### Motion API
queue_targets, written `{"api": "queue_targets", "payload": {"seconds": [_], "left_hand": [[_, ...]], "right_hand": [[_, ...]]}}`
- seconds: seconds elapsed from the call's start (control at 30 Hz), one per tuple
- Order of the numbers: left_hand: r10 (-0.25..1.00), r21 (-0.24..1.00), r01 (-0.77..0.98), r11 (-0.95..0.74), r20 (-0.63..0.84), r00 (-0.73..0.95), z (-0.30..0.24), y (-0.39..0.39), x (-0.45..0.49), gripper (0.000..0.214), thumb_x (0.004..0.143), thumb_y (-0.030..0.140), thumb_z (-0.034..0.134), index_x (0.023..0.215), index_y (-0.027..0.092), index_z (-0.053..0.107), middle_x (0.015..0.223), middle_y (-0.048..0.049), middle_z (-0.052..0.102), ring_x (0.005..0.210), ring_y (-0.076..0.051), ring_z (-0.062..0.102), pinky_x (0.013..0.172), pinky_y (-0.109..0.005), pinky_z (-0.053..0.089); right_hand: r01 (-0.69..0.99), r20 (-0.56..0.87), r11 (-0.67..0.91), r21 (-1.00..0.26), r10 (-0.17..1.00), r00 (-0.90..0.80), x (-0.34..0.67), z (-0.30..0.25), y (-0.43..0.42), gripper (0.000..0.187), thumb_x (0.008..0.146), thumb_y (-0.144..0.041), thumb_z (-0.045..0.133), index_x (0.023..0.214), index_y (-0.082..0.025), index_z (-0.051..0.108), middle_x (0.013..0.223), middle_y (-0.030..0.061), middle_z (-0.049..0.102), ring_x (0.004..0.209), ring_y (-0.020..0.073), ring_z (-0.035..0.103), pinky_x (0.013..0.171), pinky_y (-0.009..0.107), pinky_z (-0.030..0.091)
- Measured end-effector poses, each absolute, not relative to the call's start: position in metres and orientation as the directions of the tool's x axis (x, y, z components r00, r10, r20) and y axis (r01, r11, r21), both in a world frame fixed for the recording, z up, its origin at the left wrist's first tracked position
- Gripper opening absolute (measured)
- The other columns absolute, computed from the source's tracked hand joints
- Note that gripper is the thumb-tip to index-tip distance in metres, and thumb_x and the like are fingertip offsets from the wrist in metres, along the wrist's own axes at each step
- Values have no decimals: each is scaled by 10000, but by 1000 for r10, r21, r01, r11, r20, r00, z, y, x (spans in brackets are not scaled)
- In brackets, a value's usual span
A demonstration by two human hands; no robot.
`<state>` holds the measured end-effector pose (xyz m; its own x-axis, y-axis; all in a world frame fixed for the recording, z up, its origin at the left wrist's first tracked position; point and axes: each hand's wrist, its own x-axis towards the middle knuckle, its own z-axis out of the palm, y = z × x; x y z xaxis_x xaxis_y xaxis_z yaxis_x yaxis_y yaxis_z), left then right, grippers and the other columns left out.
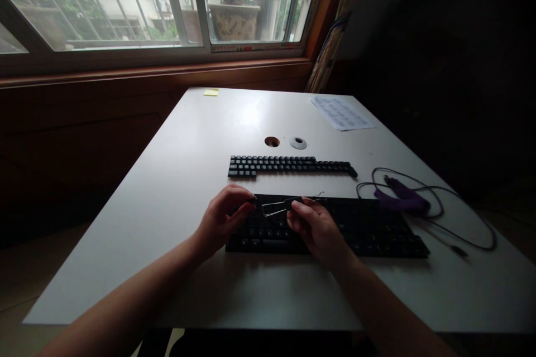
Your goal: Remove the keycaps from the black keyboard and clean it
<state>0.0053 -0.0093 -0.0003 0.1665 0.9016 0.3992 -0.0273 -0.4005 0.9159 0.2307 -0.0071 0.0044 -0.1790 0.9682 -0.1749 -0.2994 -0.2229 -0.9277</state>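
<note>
A black keyboard (368,228) lies across the near part of the white table, and both hands are over its left half. Between thumb and fingers, my left hand (224,211) pinches a small dark keycap (253,199), mostly covered by the fingertips. My right hand (315,226) is closed on a wire keycap puller (293,202); its two wire prongs point left towards my left hand, and a thinner wire end sticks out behind. Just beyond the keyboard, loose black keycaps (288,164) stand in close rows laid out like a keyboard.
The white table (176,162) has a cable hole (272,141) with its round grey cover (298,143) beside it. Printed sheets (341,113) lie far right, a yellow sticky note (211,92) far left. Right of the keyboard are a looped black cable (456,192) and purple cloth (402,198).
</note>
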Motion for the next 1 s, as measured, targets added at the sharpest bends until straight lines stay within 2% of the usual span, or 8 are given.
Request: {"api": "queue_targets", "payload": {"seconds": [0.2, 0.4, 0.6, 0.8, 1.0], "left_hand": [[914, 934, -70, -351, 358, 192, 4, -10, 6, 142, 922, 216, 619, 1057, 184, 644, 1036, -77, 589, 947, -188, 641, 837, -327, 578], [940, 948, -150, -281, 303, 159, 4, -9, 8, 150, 903, 186, 651, 1039, 179, 589, 1022, -56, 634, 929, -167, 660, 856, -314, 562], [955, 950, -236, -205, 246, 164, 2, -6, 8, 173, 892, 155, 669, 1016, 181, 552, 1019, -38, 652, 944, -154, 665, 877, -293, 542], [948, 940, -282, -192, 252, 194, 2, -5, 8, 156, 896, 154, 670, 998, 180, 555, 1016, -39, 667, 945, -164, 677, 869, -304, 556], [946, 951, -251, -183, 240, 217, 1, -5, 5, 194, 924, 185, 638, 1116, 197, 610, 1046, -52, 685, 957, -193, 711, 882, -319, 566]], "right_hand": [[-296, -172, -222, -929, 967, -188, 231, 3, -7, 236, 827, -364, 722, 693, -185, 647, 651, -11, 612, 542, 82, 458, 519, 230, 357], [-218, -137, -178, -960, 972, -190, 232, -1, -8, 247, 860, -379, 691, 708, -188, 651, 632, -18, 585, 540, 86, 450, 528, 236, 358], [-143, -135, -159, -977, 976, -169, 234, -1, -9, 301, 837, -436, 708, 700, -176, 647, 658, 5, 618, 552, 92, 479, 513, 229, 354], [-117, -135, -156, -981, 976, -169, 235, -2, -9, 306, 841, -445, 703, 714, -172, 649, 678, 10, 625, 554, 88, 490, 510, 220, 362], [-109, -124, -144, -984, 977, -174, 235, -2, -10, 300, 847, -444, 698, 726, -173, 653, 682, 9, 627, 557, 87, 493, 513, 216, 368]]}}
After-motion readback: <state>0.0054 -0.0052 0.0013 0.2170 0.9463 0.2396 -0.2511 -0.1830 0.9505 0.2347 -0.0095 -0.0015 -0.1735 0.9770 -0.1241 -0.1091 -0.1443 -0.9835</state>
